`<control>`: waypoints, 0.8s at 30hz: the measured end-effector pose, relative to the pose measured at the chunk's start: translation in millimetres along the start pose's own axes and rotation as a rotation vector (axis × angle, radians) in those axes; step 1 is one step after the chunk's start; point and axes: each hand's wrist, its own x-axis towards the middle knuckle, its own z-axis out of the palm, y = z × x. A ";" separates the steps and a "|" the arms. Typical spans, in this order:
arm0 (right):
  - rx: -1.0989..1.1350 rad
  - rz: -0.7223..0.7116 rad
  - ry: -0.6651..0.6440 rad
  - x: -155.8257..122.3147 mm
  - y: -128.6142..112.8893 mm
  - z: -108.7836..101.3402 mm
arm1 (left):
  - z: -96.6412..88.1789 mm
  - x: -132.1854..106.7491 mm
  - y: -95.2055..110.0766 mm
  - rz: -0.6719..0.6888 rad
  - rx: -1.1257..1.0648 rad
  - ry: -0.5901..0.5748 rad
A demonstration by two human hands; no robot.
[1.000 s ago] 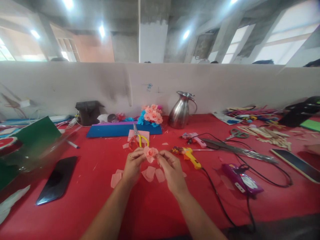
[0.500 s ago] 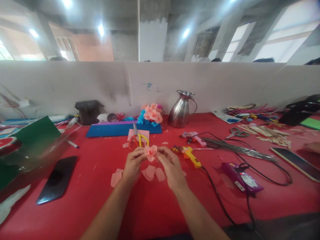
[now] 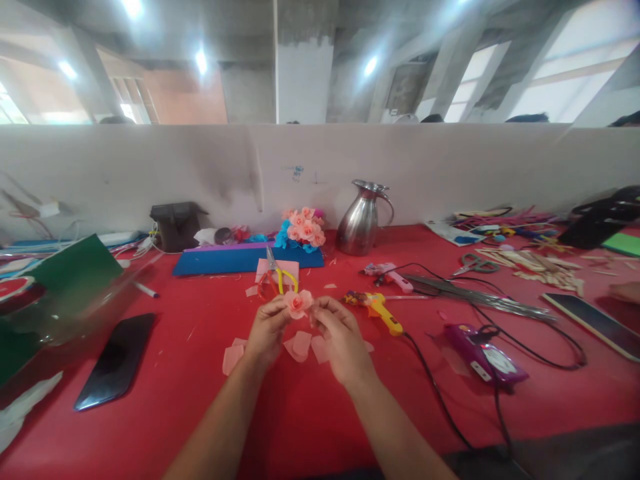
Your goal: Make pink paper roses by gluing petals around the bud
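A pink paper flower (image 3: 299, 304) is held up between my two hands, over the red table (image 3: 305, 427). My left hand (image 3: 269, 328) pinches it from the left side. On the right, the fingertips of my right hand (image 3: 341, 333) are closed at its petal edge. Loose pink paper petals (image 3: 299, 346) lie below, between and around my hands. Just beyond the flower rest yellow-and-red handled scissors (image 3: 281, 275) on pink paper (image 3: 292, 266). A yellow glue gun (image 3: 383, 313) lies right of my right hand, a pink glue gun (image 3: 395, 277) behind it.
A steel jug (image 3: 359, 223) and a bunch of pink and blue paper flowers (image 3: 306, 230) stand along the back. Left lies a dark phone (image 3: 116, 360). Rightward are a purple power box (image 3: 485, 357) with black cords, metal rods (image 3: 475, 299), another phone (image 3: 595, 325) and someone's hand (image 3: 626, 292).
The flower has turned a little and sits slightly lower and to the left, its centre now facing up more. Both hands keep nearly the same place, with small finger shifts.
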 end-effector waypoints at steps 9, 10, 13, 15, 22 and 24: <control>-0.034 -0.027 -0.080 13.7 14.3 1.5 | 1.1 2.3 0.3 0.048 -0.092 0.030; -0.051 -0.026 -0.116 16.6 16.4 2.4 | 1.5 2.7 0.5 0.049 -0.107 0.023; -0.096 -0.038 -0.166 24.8 22.5 4.6 | 2.7 3.3 0.7 0.033 -0.137 0.018; -0.127 -0.057 -0.168 29.0 25.6 4.5 | 3.0 3.7 0.1 0.024 -0.153 0.031; -0.149 -0.067 -0.128 31.3 31.7 -0.4 | 5.6 3.8 -5.2 0.039 -0.129 0.086; -0.126 -0.063 -0.109 30.5 32.6 -1.1 | 6.7 3.1 -6.5 0.058 -0.094 0.097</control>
